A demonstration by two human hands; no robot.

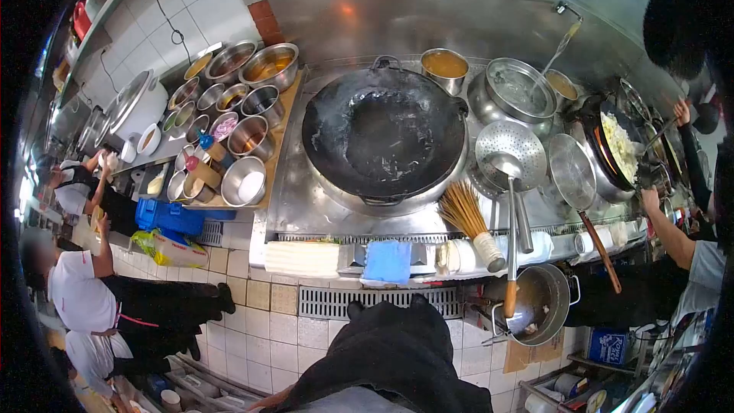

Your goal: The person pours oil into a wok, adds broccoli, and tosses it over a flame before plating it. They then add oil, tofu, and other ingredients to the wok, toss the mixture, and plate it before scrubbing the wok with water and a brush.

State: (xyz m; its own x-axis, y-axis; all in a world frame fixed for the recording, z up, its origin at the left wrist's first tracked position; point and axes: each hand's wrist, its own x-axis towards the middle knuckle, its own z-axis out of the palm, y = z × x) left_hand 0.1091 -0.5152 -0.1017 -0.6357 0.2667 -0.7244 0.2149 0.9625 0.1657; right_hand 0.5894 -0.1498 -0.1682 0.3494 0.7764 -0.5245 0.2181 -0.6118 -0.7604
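Neither of my hands shows; only a bit of my left forearm (278, 398) appears at the bottom edge, beside my dark apron (397, 352). Straight ahead of me a large black wok (382, 134) sits on the steel stove, its inside dark with pale wet streaks. To its right, a perforated skimmer (511, 154) with a wooden handle end lies across the stove front. Close by, a bamboo wok brush (468, 218) leans with its bristles toward the wok. A wire-mesh strainer (573, 172) rests farther right.
Left of the wok stand several steel bowls (251, 136) and squeeze bottles (202, 173). A tap (564, 9) runs into a water pot (521, 90). At right, a co-worker's arm (667, 218) reaches toward another wok (618, 149) with pale food. Other people (84, 291) stand left. A pot (556, 302) hangs low.
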